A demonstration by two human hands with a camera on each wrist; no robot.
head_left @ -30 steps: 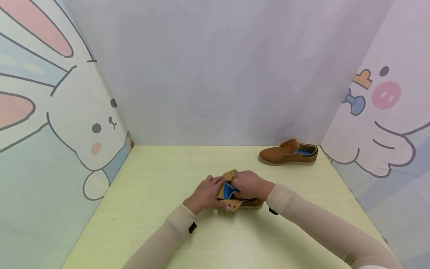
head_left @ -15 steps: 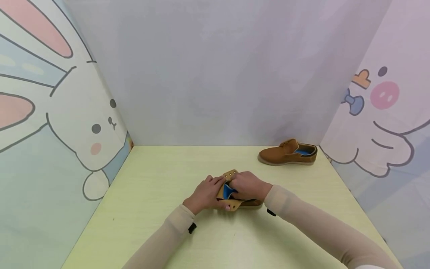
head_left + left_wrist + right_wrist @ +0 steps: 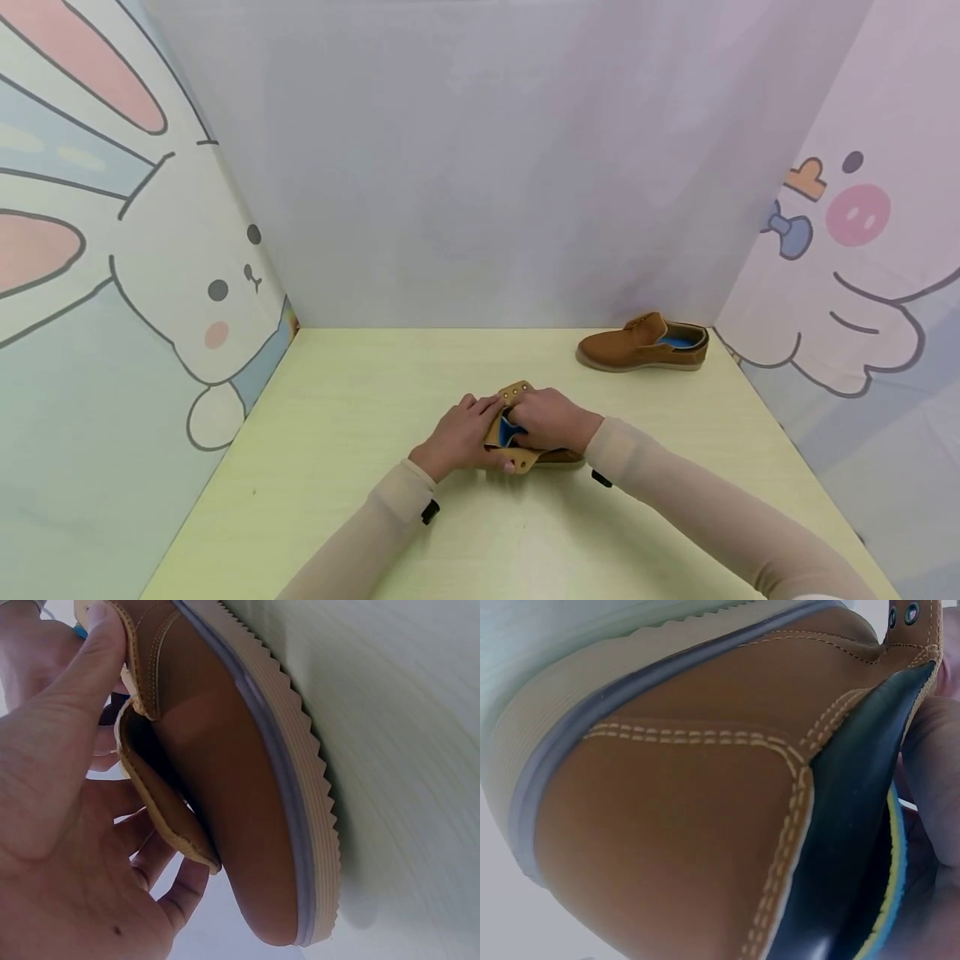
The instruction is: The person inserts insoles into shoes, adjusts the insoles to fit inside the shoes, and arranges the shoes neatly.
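A brown shoe (image 3: 561,460) with a pale sole lies on the table in front of me, its toe to the left. My left hand (image 3: 459,437) grips it near the front, the thumb on one eyelet flap (image 3: 522,460) and fingers behind the tongue (image 3: 166,802). The far flap (image 3: 515,390) is spread outward. Reaching into the opening, my right hand (image 3: 553,419) pinches a blue insole (image 3: 507,432), whose yellow-and-blue edge rises above the dark heel lining (image 3: 847,787) in the right wrist view. Part of the insole is hidden by the fingers.
A second brown shoe (image 3: 637,343) with a blue insole stands at the back right of the pale table (image 3: 360,367), near the wall. Cartoon-printed cloth walls (image 3: 480,167) enclose the table at the back and both sides.
My right hand has shifted very slightly left within the shoe's opening, and a little less blue insole shows. The left hand and the far shoe have stayed in place.
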